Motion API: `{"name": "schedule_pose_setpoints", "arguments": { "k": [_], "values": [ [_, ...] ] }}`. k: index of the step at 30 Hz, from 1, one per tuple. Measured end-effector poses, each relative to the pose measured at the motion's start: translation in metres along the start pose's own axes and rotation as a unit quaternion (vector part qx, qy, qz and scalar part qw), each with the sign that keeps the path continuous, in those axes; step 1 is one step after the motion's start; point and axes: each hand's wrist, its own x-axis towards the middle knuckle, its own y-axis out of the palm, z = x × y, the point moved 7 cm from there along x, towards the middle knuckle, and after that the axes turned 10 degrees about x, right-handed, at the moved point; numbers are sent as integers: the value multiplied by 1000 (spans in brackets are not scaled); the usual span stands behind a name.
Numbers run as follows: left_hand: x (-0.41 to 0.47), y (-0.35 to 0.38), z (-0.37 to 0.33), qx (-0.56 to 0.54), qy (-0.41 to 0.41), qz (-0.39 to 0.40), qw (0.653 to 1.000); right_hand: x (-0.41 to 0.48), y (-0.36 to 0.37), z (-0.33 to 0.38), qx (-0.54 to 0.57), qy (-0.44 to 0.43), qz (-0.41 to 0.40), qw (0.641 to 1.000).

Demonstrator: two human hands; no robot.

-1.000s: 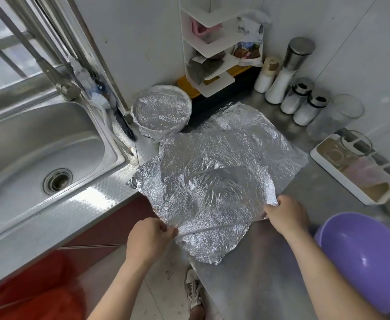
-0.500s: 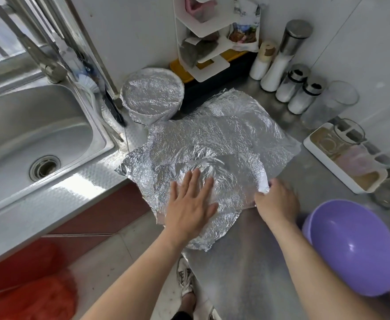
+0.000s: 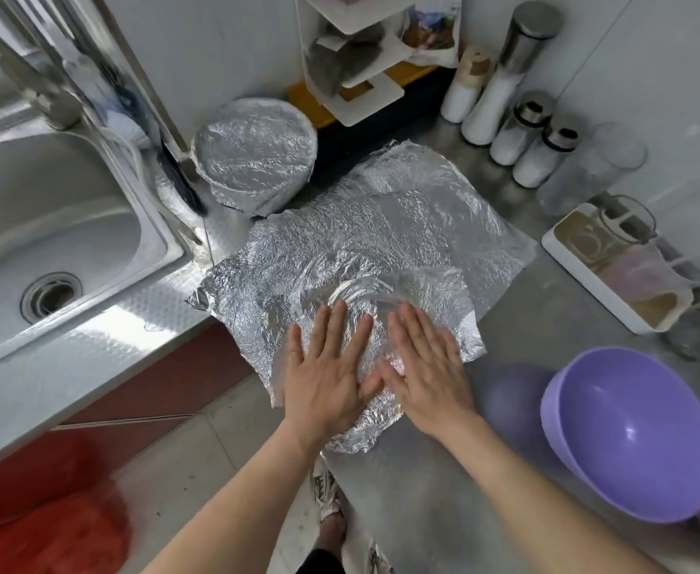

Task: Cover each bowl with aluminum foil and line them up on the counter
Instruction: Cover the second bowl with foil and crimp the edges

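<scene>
Steel counter point(image 3: 418, 482), hands point(image 3: 381, 370) flat on foil point(image 3: 381, 250), purple bowl point(image 3: 630, 437) beside

White wall point(image 3: 224, 47) behind steel counter point(image 3: 539, 316); steel sink point(image 3: 71, 225) at left; red cabinet fronts point(image 3: 162, 387) beneath; pale tiled floor point(image 3: 191, 461); white corner shelf point(image 3: 365, 101) against wall; bright glare on sink rim.

left hand point(image 3: 327, 372) flat on foil sheet point(image 3: 385, 242) | right hand point(image 3: 425, 366) flat beside it | purple bowl point(image 3: 630, 437) uncovered
</scene>
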Motion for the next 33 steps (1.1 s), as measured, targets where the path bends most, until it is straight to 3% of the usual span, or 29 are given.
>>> {"name": "schedule_pose_setpoints", "arguments": {
  "k": [5, 14, 17, 22, 27, 33],
  "values": [
    [1, -1, 0, -6, -6, -4, 1000, -8, -12, -34, -19, 76, -10, 997],
    [-12, -1, 6, 5, 13, -24, 1000, -9, -16, -29, -19, 87, 8, 996],
    [-12, 0, 7, 7, 12, -23, 1000, -10, -16, -11, -26, 76, -18, 997],
    [-11, 0, 7, 7, 20, -11, 1000, -10, 2, -8, -21, 72, 15, 997],
    [-18, -3, 19, -3, -13, -13, 1000, -20, -9, -18, 1, 127, 13, 992],
    [-20, -6, 20, -20, 8, 10, 1000, -31, -14, -37, 5, 187, 39, 981]
  ]
}}
